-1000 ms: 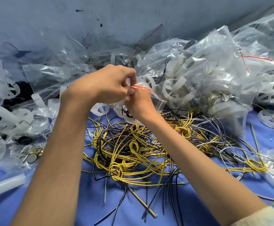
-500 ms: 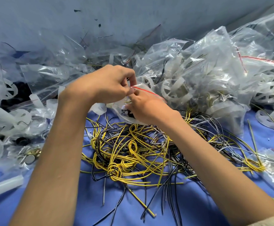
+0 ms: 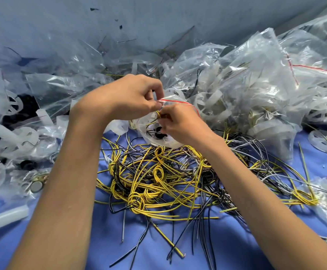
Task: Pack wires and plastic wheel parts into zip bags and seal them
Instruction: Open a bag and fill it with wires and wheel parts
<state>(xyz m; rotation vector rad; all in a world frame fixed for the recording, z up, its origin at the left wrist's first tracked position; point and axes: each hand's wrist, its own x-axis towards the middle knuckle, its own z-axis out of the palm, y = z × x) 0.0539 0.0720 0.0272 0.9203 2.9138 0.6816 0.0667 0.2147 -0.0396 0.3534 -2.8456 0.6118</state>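
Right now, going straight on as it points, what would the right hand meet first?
Probably the left hand: the right hand points left across the mouth of the zip bag that both hold; depth is unclear.

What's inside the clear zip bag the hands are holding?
Inside the clear red-striped zip bag: a black round part and thin yellow and black wires. The right hand covers its right side.

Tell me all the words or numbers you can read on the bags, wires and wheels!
None: no readable text.
The clear plastic zip bag with a red seal stripe, pinched by the left hand and the right hand, is unprinted.
The tangled yellow and black wires and the white plastic wheel parts bear no visible marks.
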